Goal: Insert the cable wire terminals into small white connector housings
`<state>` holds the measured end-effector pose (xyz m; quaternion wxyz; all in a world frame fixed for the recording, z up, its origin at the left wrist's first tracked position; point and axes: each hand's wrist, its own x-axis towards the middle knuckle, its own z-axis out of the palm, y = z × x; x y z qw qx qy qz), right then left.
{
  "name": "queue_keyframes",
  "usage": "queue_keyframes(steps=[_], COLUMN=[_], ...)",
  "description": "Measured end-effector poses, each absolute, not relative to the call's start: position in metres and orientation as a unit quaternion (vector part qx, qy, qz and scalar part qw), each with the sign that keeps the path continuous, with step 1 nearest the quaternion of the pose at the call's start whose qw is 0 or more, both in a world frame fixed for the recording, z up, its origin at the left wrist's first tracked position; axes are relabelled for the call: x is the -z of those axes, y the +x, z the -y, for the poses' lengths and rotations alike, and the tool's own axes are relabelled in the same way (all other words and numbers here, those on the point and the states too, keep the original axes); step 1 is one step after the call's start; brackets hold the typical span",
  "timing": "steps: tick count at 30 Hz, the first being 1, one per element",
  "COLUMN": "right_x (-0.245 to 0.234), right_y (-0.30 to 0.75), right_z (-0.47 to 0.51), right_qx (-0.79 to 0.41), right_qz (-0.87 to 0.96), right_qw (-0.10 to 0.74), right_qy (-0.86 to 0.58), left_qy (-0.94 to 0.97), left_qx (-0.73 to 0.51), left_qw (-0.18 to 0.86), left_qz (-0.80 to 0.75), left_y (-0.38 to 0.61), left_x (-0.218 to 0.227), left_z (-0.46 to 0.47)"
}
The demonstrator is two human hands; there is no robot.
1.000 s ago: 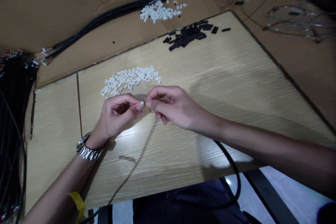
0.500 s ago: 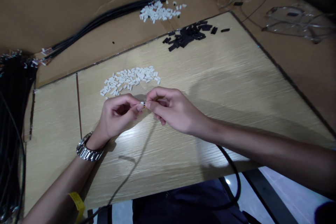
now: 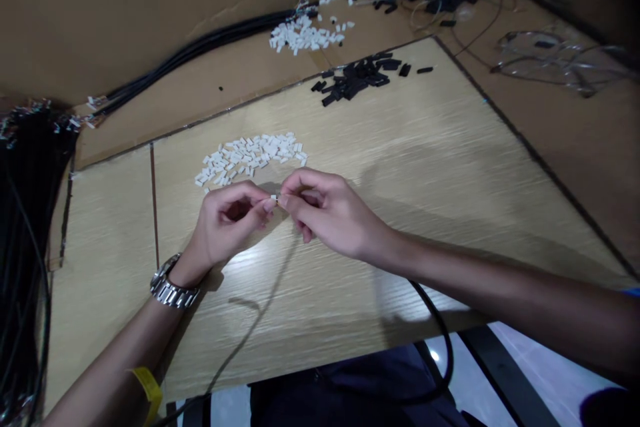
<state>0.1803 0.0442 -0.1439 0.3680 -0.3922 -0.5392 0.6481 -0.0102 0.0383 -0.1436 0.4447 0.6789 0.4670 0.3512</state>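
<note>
Between thumb and index finger, my left hand (image 3: 233, 217) pinches a small white connector housing (image 3: 273, 197). My right hand (image 3: 325, 210) is closed in a pinch right beside it, on thin wires that run to the housing; the fingers hide most of them. A black cable (image 3: 447, 340) comes out below my right forearm and loops down past the table's front edge. Just beyond my hands lies a loose pile of similar white housings (image 3: 255, 155) on the wooden table (image 3: 310, 307).
Black sleeve pieces (image 3: 357, 79) lie at the table's back. Behind them are more white housings (image 3: 303, 35) on cardboard. Black cables with bare wire ends (image 3: 30, 213) hang at the left; others (image 3: 200, 50) run along the back. Glasses (image 3: 560, 57) rest at the right.
The view has shifted slightly, so the table and piles appear a little lower. Both hands keep their pinch at the white connector housing, with almost no other movement.
</note>
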Motion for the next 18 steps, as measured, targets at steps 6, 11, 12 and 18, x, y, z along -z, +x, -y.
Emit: queue_keyframes(steps=[6, 11, 12, 18], right_x=[0.1429, 0.146, 0.1467, 0.1489], right_y=[0.1784, 0.1784, 0.1785, 0.1793], right_z=[-0.0435, -0.0427, -0.0427, -0.0424], right_qx=[-0.649, -0.572, -0.554, -0.525], right_qz=[0.518, 0.578, 0.59, 0.605], right_qw=[0.378, 0.407, 0.413, 0.427], right_qy=[-0.41, -0.416, -0.417, -0.42], left_qy=[0.646, 0.648, 0.648, 0.639], left_qx=[-0.367, -0.364, -0.364, -0.367], left_qw=[0.478, 0.483, 0.484, 0.497], left_qz=[-0.468, -0.462, -0.463, -0.458], left_y=[-0.0125, -0.0126, -0.0126, -0.0131], left_x=[0.1461, 0.1455, 0.1455, 0.1448], left_z=[-0.0382, -0.0384, -0.0385, -0.0386])
